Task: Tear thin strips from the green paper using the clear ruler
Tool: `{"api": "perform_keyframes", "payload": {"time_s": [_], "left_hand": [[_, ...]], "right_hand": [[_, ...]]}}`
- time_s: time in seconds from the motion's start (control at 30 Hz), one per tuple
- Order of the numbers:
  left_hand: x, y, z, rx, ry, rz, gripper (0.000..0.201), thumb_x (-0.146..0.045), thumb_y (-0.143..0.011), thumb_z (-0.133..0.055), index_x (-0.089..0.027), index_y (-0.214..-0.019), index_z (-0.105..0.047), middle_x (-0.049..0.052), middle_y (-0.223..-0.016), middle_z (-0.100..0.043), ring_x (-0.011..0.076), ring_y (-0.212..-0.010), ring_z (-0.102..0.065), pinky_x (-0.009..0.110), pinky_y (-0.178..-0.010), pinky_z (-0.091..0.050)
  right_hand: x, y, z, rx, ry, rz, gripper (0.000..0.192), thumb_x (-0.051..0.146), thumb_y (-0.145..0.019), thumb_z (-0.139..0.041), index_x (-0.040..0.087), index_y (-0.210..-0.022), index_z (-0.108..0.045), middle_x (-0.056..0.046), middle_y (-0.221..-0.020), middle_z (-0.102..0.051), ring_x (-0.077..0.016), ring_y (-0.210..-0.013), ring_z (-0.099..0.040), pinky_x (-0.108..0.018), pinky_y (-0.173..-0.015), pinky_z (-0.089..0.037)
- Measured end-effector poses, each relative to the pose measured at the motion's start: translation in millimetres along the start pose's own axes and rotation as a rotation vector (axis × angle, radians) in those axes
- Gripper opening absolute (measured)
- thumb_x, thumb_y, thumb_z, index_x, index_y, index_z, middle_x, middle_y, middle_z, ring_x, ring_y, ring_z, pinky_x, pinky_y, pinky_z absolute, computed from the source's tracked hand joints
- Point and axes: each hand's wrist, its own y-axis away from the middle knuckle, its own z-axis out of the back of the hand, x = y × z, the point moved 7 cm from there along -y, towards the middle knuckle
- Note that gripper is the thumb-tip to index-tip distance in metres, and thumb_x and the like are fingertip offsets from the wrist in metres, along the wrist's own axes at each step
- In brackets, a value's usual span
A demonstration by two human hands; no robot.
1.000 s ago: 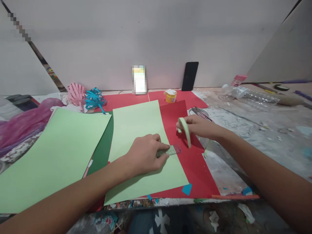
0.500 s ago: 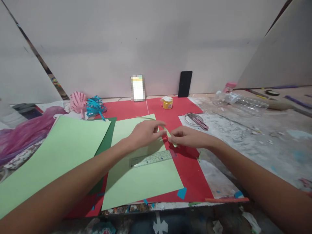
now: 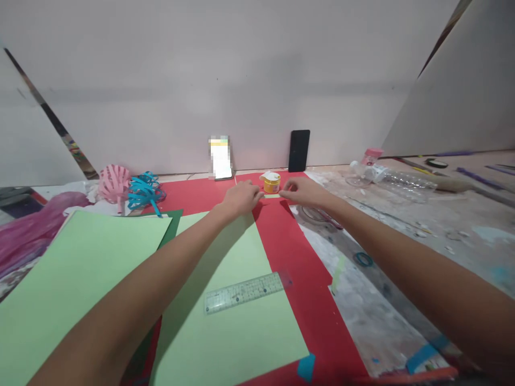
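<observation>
A short light green paper strip [image 3: 271,196] stretches between my hands, just in front of a yellow jar [image 3: 272,185] with a whitish top. My left hand [image 3: 242,197] is closed at the strip's left end, above the far edge of a light green paper sheet [image 3: 225,246]. At the other end, the fingers of my right hand [image 3: 304,192] pinch the strip beside the jar. A clear ruler [image 3: 245,292] lies across the sheet, below my left forearm. Under it all is red paper [image 3: 295,257].
More green sheets [image 3: 116,252] lie at left, near pink [image 3: 114,185] and blue [image 3: 145,192] paper-strip pompoms. A lit phone [image 3: 220,158] and a black phone [image 3: 299,151] lean on the wall. Clear plastic bottles [image 3: 406,182] lie at right. My right forearm partly covers a pink cutter [image 3: 336,222].
Both hands have moved away from me, from over the sheet's right edge to the jar, with the strip between them. The view has tilted upward.
</observation>
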Motion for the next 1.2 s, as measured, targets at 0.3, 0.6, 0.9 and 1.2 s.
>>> {"api": "perform_keyframes", "payload": {"time_s": [0.3,0.6,0.9,1.2], "left_hand": [[18.0,-38.1,-32.4,0.002,-0.057,0.096,0.034,-0.037,-0.094,-0.040,-0.015,-0.088,-0.065,0.014,-0.095,-0.061,0.0282,-0.092,-0.056,0.037,-0.075,-0.042],[20.7,-42.4,-47.2,-0.078,-0.099,0.237,0.035,-0.031,-0.093,-0.037,-0.016,-0.109,-0.065,0.016,-0.112,-0.060,0.0335,-0.110,-0.050,0.046,-0.092,-0.039],[20.3,-43.9,-45.5,-0.061,-0.083,0.298,0.031,-0.035,-0.089,-0.046,-0.018,-0.106,-0.066,0.014,-0.110,-0.063,0.0324,-0.109,-0.051,0.045,-0.091,-0.039],[23.2,-43.5,-49.3,-0.081,-0.038,0.304,0.031,-0.038,-0.090,-0.046,-0.019,-0.105,-0.066,0.015,-0.113,-0.062,0.0351,-0.112,-0.049,0.049,-0.091,-0.038]], "right_hand": [[-12.9,-74.3,-18.8,-0.120,-0.209,0.019,0.087,0.046,-0.068,-0.073,0.015,-0.140,-0.036,-0.017,-0.118,-0.060,-0.0257,-0.095,-0.060,-0.032,-0.073,-0.048],[-16.1,-74.9,7.4,-0.383,-0.179,0.078,0.068,0.038,-0.063,-0.074,0.015,-0.124,-0.052,-0.011,-0.099,-0.066,-0.0250,-0.085,-0.063,-0.036,-0.076,-0.049],[-18.0,-62.0,28.7,-0.584,-0.284,0.083,0.061,0.038,-0.064,-0.072,0.017,-0.118,-0.053,-0.006,-0.090,-0.062,-0.0243,-0.083,-0.062,-0.038,-0.074,-0.049],[2.9,-56.8,-4.0,-0.304,-0.315,0.107,0.059,0.036,-0.066,-0.071,0.019,-0.118,-0.051,-0.007,-0.096,-0.065,-0.0223,-0.082,-0.062,-0.033,-0.069,-0.049]]}}
